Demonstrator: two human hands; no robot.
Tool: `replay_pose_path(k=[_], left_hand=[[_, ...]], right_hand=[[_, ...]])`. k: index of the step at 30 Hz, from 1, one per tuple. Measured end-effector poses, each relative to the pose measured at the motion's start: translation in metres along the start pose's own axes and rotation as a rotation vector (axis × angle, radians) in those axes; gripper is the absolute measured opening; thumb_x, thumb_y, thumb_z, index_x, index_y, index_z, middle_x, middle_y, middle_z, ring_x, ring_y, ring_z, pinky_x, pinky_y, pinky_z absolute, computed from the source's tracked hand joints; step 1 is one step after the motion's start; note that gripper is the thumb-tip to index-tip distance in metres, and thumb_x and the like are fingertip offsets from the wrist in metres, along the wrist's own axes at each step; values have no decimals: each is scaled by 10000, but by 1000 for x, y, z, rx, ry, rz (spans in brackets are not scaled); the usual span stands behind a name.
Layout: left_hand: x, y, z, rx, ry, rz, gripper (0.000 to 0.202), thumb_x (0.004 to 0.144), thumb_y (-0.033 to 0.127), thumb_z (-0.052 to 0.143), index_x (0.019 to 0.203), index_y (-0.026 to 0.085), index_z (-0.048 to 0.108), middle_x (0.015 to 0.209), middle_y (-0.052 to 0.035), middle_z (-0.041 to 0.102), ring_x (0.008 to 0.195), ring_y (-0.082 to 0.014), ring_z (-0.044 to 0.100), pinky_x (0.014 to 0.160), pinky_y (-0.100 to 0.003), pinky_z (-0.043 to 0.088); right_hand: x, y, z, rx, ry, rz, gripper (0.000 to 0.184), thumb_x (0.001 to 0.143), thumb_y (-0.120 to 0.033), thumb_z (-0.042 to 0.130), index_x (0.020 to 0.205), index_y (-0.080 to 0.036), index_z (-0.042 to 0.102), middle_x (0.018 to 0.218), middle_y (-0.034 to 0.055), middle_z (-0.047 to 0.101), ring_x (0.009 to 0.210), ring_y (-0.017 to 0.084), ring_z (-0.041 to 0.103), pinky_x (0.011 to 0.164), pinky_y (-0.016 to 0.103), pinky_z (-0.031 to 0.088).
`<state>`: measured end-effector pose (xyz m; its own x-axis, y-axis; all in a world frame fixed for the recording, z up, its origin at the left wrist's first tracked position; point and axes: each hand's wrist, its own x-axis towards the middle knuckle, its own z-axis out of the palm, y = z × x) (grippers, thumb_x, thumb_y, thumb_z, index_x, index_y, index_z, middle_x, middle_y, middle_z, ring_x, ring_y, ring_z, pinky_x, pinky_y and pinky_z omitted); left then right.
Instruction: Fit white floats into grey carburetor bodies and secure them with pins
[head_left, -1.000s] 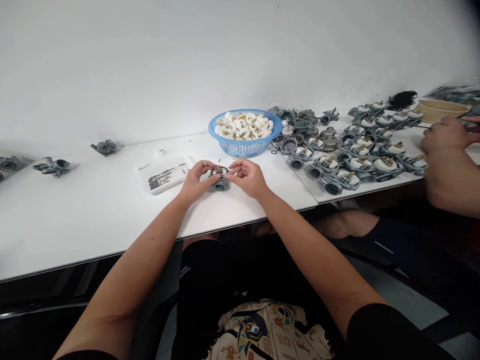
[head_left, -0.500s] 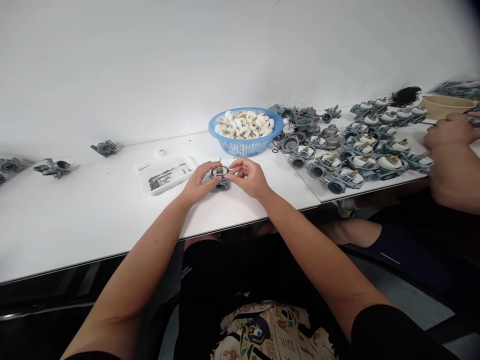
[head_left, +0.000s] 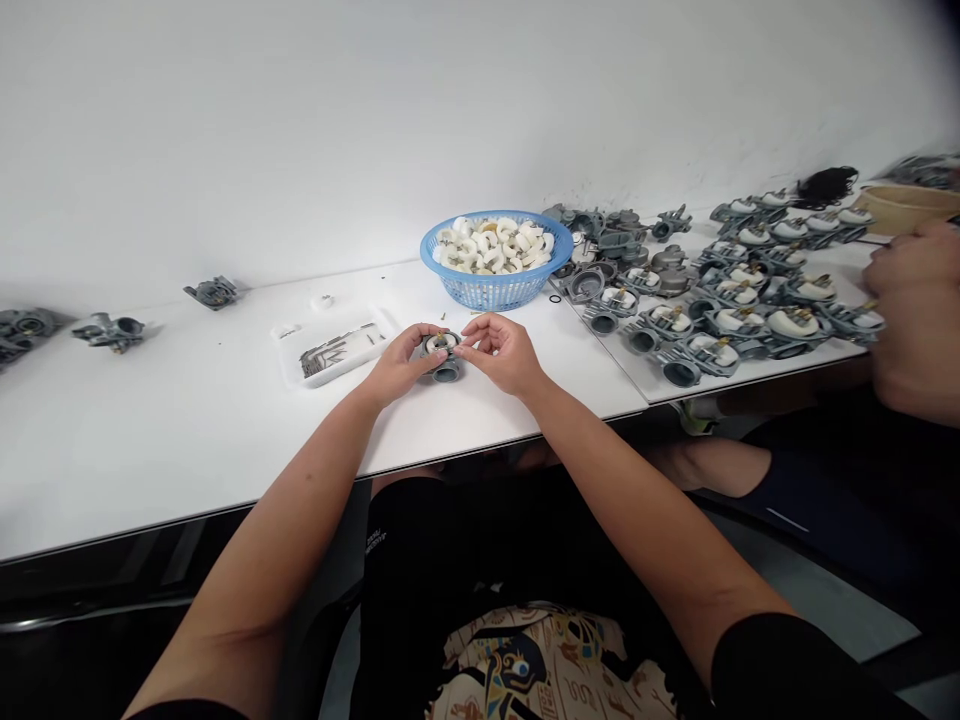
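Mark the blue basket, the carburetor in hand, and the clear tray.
Blue basket (head_left: 495,295), head view, front wall.
Carburetor (head_left: 447,372), head view, round throat.
Clear tray (head_left: 281,356), head view, left rim.

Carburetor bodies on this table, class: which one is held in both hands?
The carburetor body at the centre, between the left hand and right hand; the others lie on the white tabletop or a board.
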<state>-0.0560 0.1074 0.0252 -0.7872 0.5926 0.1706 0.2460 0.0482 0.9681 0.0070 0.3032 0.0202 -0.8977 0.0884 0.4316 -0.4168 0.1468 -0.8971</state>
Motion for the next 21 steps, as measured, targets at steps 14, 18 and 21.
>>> replay_pose_path(k=[14, 18, 21], left_hand=[[-1, 5, 3, -77, -5, -51, 513, 757, 394, 819, 1173, 182, 607, 1210, -79, 616, 1046, -199, 566, 888, -348, 453], [-1, 2, 2, -84, -19, -57, 489, 780, 407, 812, 1168, 204, 595, 1200, -61, 624, 1022, -183, 578, 887, -347, 463], [-1, 2, 2, -76, -15, -64, 480, 786, 408, 810, 1167, 210, 595, 1204, -58, 623, 1008, -175, 582, 885, -343, 465]], right_hand=[[-3, -6, -1, 19, -22, 18, 421, 750, -365, 781, 1072, -197, 569, 814, 14, 726, 493, 79, 442, 527, 264, 363], [0, -6, -1, 21, 23, 5, 503, 711, -342, 806, 1109, -204, 531, 845, 8, 726, 579, 103, 505, 627, 289, 434], [1, -7, 0, 35, 36, 13, 537, 664, -345, 838, 1070, -206, 515, 810, -2, 715, 600, 110, 501, 649, 295, 440]])
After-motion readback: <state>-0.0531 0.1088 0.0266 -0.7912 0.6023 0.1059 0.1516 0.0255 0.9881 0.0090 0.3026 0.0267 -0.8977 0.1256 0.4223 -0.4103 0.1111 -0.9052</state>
